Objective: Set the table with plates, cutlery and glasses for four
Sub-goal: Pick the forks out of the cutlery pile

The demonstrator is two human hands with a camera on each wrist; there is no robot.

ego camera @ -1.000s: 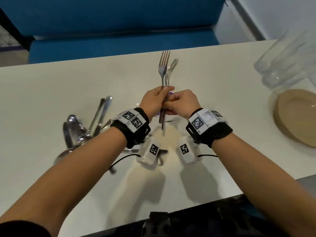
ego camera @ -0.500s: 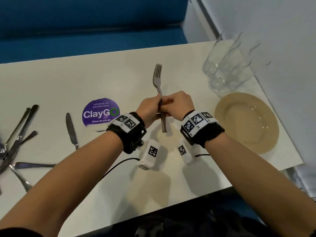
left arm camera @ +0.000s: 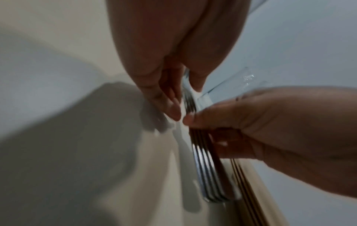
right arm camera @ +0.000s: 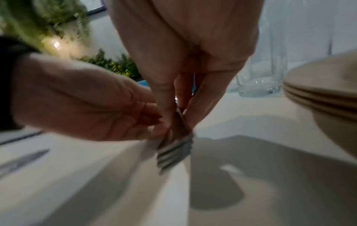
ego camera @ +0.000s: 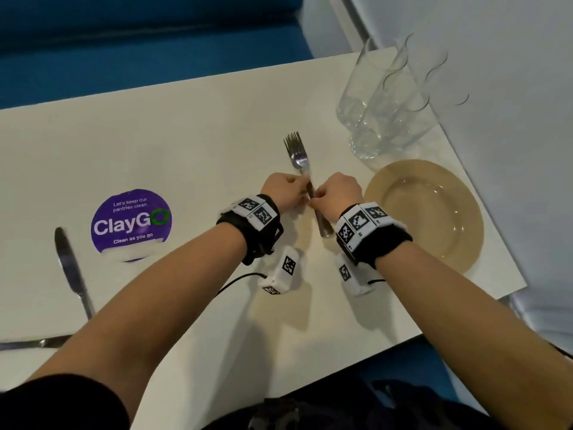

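- Looking down in the head view: forks [ego camera: 300, 159] bundled as one stack, tines pointing away from the body, handles back toward it, long axis nearly straight ahead with a slight lean to the right at the near end. Held just above the tabletop [ego camera: 186, 125], left of the plates [ego camera: 446, 243] and nearer than the glasses [ego camera: 384, 113]. Left hand [ego camera: 283, 192] and right hand [ego camera: 339, 193] pinching the stems from either side, knuckles up, about equally near. Knife [ego camera: 73, 271] lying well apart to the left, beside the sticker [ego camera: 131, 225].
- Seen from the left wrist: left grip narrow, fingers [left arm camera: 172, 107] and thumb closing on the necks of the forks [left arm camera: 204, 168]; right hand [left arm camera: 280, 122] wrapped round the handles below, several stems side by side. Picture blurred.
- Seen from the right wrist: right grip narrow too, fingertips [right arm camera: 164, 107] clamped on the stack, handle ends of the forks [right arm camera: 173, 151] fanned toward the camera; left hand [right arm camera: 86, 100] pinching from the side. Plates [right arm camera: 324, 91] stacked just to the right.
- Judging the coming move: probably peeling one fork off the bundle, with the plates lying on the right hand's side.
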